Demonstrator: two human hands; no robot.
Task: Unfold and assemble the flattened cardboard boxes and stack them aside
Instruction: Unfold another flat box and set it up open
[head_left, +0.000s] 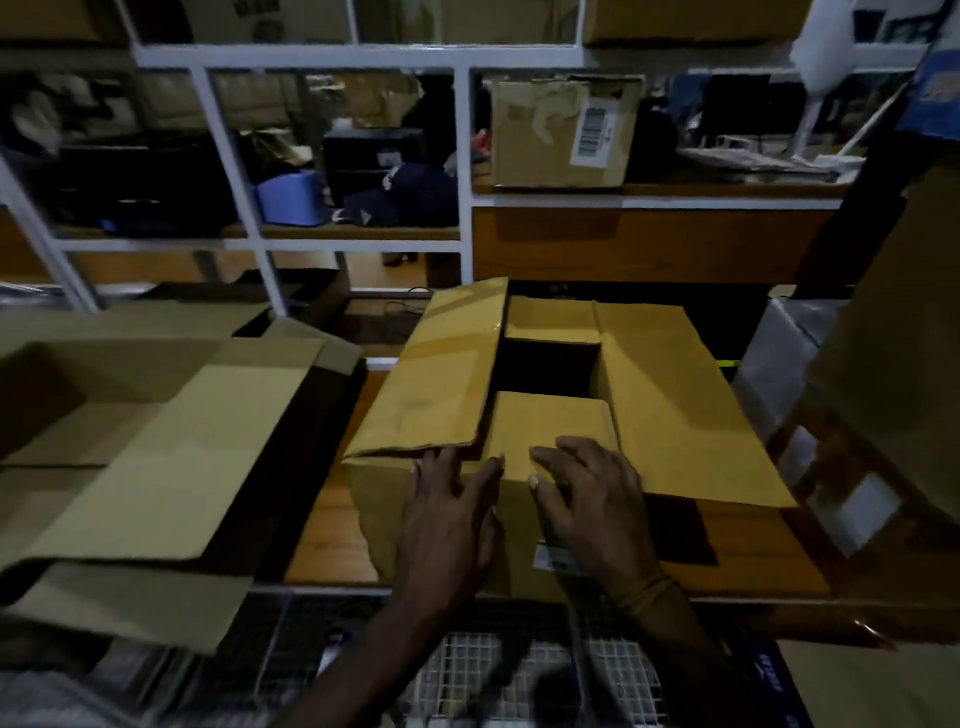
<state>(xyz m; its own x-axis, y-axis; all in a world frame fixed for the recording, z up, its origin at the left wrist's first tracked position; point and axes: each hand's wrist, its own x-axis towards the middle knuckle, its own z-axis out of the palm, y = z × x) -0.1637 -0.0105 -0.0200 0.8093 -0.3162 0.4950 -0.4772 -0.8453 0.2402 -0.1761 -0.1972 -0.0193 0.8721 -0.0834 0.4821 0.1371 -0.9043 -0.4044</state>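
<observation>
Box: the open cardboard box (545, 415) stands upright on the wooden bench (332, 530), right in front of you, four top flaps partly folded in.
Labels: a small sticker on the box's near wall, between your wrists, too blurred to read; the taped carton (563, 132) on the shelf beyond the box carries a white barcode label, text unreadable.
Left hand: your left hand (449, 512) lies flat on the box's near top edge, fingers straight and spread, gripping nothing.
Right hand: your right hand (587, 493) presses the box's near flap, fingers gently bent, holding nothing.
Left of the box: flattened cardboard sheets (145, 441) lie spread out.
</observation>
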